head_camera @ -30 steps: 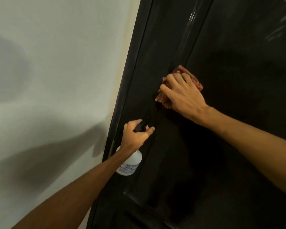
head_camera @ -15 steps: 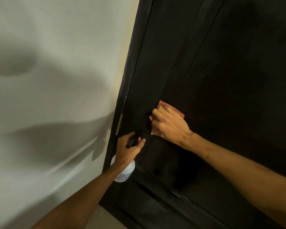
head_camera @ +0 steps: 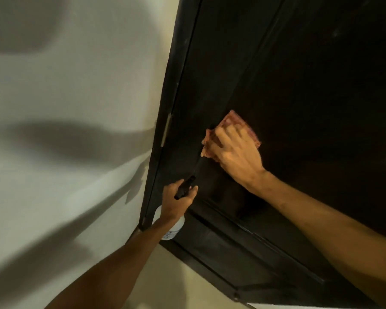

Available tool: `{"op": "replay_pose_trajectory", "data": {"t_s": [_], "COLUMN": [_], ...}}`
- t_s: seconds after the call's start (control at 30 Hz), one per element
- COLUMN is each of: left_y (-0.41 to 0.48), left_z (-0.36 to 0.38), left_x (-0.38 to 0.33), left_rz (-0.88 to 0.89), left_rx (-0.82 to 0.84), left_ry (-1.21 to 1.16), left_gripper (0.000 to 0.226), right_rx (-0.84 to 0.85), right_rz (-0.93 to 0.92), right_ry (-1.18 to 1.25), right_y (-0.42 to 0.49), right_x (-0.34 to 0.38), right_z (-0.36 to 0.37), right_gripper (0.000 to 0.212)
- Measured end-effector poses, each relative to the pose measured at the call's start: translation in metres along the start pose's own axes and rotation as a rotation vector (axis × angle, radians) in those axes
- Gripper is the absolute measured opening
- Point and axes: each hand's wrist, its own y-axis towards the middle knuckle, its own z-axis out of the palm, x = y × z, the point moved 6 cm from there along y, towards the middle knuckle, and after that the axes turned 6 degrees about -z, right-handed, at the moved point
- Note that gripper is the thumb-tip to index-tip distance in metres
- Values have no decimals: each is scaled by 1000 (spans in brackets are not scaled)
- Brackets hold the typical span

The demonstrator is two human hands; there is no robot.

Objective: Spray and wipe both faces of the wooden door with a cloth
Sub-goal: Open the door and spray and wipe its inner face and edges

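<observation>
A dark wooden door (head_camera: 299,74) with recessed panels fills the right half of the view. My right hand (head_camera: 236,152) presses a folded reddish cloth (head_camera: 234,121) flat against the door's lower panel, near the inner moulding. My left hand (head_camera: 178,201) grips a white spray bottle (head_camera: 172,230) with a black trigger head (head_camera: 185,186), held low beside the door's left edge, nozzle pointing up along the door.
A pale plastered wall (head_camera: 65,108) with arm shadows covers the left half. A metal hinge (head_camera: 166,130) shows on the dark frame. The door's bottom rail (head_camera: 232,270) and a strip of light floor (head_camera: 165,282) lie below my arms.
My right hand slid the cloth down the door over the last second, then sits a little to the right. The view dropped toward the door's bottom; my left hand kept the bottle beside the edge.
</observation>
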Motion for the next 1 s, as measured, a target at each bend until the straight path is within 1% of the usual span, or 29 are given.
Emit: {"op": "replay_pose_trajectory", "data": {"t_s": [0.07,0.1,0.17,0.23,0.3,0.33,0.37,0.43,0.5,0.57,0.6,0.63,0.67,0.77,0.83,0.87,0.97,1.0], "left_y": [-4,-8,-11,-9,-7,-8,-7,-9,-5,-3,-9,-12,-14,-26,-25,-25,-26,-28], "left_z": [3,2,-2,-6,-12,-14,-15,-21,-20,-13,-15,-16,-17,-14,-15,-12,-4,-3], "left_x": [17,22,33,39,56,67,86,104,111,122,128,132,132,130,128,120,110,110], "left_rz": [-38,-52,-63,-49,-56,-69,-89,-83,-74,-91,-94,-91,-95,-87,-92,-75,-28,-31], "left_rx": [22,25,10,15,14,9,4,-17,-32,-17,-18,-28,-36,-30,-30,-11,35,46], "left_ry": [-30,-32,-43,-45,-41,-33,-27,-12,0,-5,2,7,-8,-34,-51,-49,-17,-7], "left_gripper": [11,11,16,18,19,21,22,19,17,19,21,23,25,26,25,24,17,14], "right_rx": [123,160,153,148,161,193,255,387,422,409,408,411,380,382,376,351,205,150], "right_rz": [-97,-98,-22,-13,-143,-224,-293,-365,-335,-335,-329,-332,-343,-263,-110,3,284,353], "right_ry": [74,82,105,79,12,35,39,58,76,109,126,80,72,69,235,329,472,509], "right_y": [-9,-13,-16,-20,-20,-22,-25,-39,-41,-42,-44,-43,-41,-72,-91,-105,-152,-167], "right_x": [39,50,60,72,105,126,151,181,188,198,205,209,211,220,216,209,194,194], "right_z": [27,34,44,66,97,112,137,171,195,214,215,214,211,203,205,204,198,196], "right_gripper": [44,46,43,40,43,45,45,43,41,38,37,37,40,53,59,61,64,64]}}
